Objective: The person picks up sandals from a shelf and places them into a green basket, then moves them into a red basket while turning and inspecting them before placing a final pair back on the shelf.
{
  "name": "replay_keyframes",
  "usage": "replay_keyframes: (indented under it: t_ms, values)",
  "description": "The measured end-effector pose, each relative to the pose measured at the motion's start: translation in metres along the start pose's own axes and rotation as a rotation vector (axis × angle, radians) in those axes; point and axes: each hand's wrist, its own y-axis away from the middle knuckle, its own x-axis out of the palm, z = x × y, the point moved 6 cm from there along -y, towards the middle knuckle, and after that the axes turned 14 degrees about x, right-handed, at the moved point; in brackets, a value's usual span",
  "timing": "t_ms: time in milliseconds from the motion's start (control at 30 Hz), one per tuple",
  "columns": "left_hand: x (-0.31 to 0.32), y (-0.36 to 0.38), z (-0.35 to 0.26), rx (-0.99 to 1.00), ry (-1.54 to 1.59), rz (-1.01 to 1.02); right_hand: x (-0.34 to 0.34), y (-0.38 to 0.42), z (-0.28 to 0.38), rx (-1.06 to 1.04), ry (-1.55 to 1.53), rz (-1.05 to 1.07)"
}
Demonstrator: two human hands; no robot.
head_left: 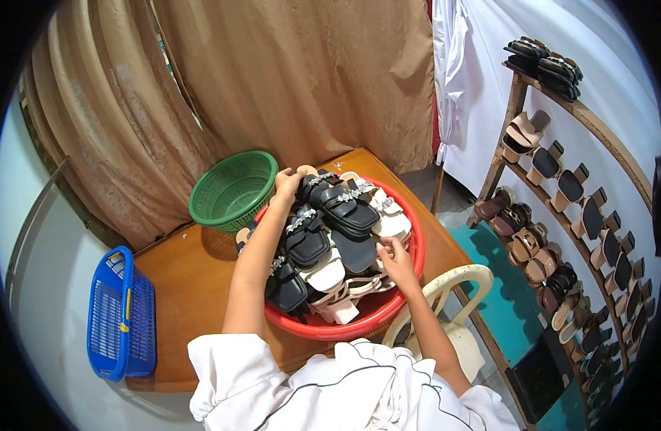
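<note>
A heap of sandals fills a red basin (pixel 419 248) on the table. Black sandals (pixel 348 208) with glittering straps lie on top, and white sandals (pixel 323 271) show between and under them. At the far left of the heap, my left hand (pixel 288 184) is closed on the end of a black sandal; part of its grip is hidden. My right hand (pixel 396 261) is at the right side, its fingers curled against the edge of an upturned black sandal sole (pixel 355 251). White sandals lie beside those fingers too.
A green basket (pixel 233 188) stands behind the basin, and a blue basket (pixel 122 316) sits at the table's left edge. A white plastic chair (pixel 460 284) is close on the right. Wooden racks (pixel 585 111) of sandals line the right side; curtains (pixel 294 79) hang behind.
</note>
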Motion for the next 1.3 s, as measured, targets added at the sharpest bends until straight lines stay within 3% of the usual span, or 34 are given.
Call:
replay_keyframes:
  t_ms: [67, 167, 233, 300, 533, 733, 800, 867, 933, 967, 1033, 1067, 1100, 1133, 1167, 1267, 1300]
  values:
    - [-0.003, 0.013, -0.02, -0.039, 0.148, -0.06, 0.002, 0.0, 0.001, 0.015, 0.011, 0.021]
    - [-0.01, 0.021, -0.033, 0.064, 0.356, -0.1, 0.002, 0.001, 0.001, 0.004, -0.003, 0.036]
    - [-0.022, 0.05, -0.085, 0.135, 0.445, -0.085, 0.0, -0.001, 0.0, -0.026, -0.025, 0.022]
    - [-0.027, 0.052, -0.098, 0.268, 0.549, -0.086, 0.0, -0.004, -0.004, -0.063, -0.047, -0.006]
    - [-0.032, 0.126, -0.207, 0.512, 0.633, 0.004, -0.001, -0.002, 0.004, -0.162, -0.027, -0.047]
    - [-0.014, 0.193, -0.278, 0.92, 0.508, 0.359, -0.003, -0.002, -0.002, -0.228, -0.084, 0.031]
    - [-0.012, 0.215, -0.292, 1.122, 0.161, 0.453, -0.007, 0.005, 0.007, -0.289, -0.203, 0.088]
    - [0.0, 0.236, -0.301, 1.281, 0.197, 0.55, -0.005, 0.013, 0.021, -0.286, -0.059, 0.151]
    - [0.011, 0.254, -0.304, 1.264, 0.277, 0.82, -0.004, 0.019, 0.029, -0.308, -0.105, 0.182]
    - [0.014, 0.261, -0.306, 1.316, 0.352, 0.85, 0.001, 0.007, 0.012, -0.332, -0.077, 0.261]
    - [0.019, 0.274, -0.314, 1.382, 0.438, 0.93, -0.002, 0.01, 0.025, -0.594, 0.269, 0.075]
    - [0.02, 0.277, -0.315, 1.436, 0.443, 0.937, -0.006, 0.012, 0.026, -0.565, 0.137, 0.088]
    - [0.021, 0.28, -0.317, 1.476, 0.433, 0.942, -0.005, 0.015, 0.032, -0.566, 0.212, 0.017]
    - [0.021, 0.283, -0.319, 1.515, 0.421, 0.948, -0.009, 0.017, 0.034, -0.408, 0.104, 0.057]
    - [0.021, 0.285, -0.32, 1.553, 0.434, 0.904, -0.013, 0.02, 0.037, -0.448, 0.096, 0.034]
    - [0.026, 0.285, -0.32, 1.525, 0.329, 0.922, -0.024, 0.027, 0.053, -0.407, 0.009, -0.007]
    - [0.031, 0.283, -0.32, 1.524, 0.29, 0.931, -0.023, 0.029, 0.055, -0.356, -0.072, 0.076]
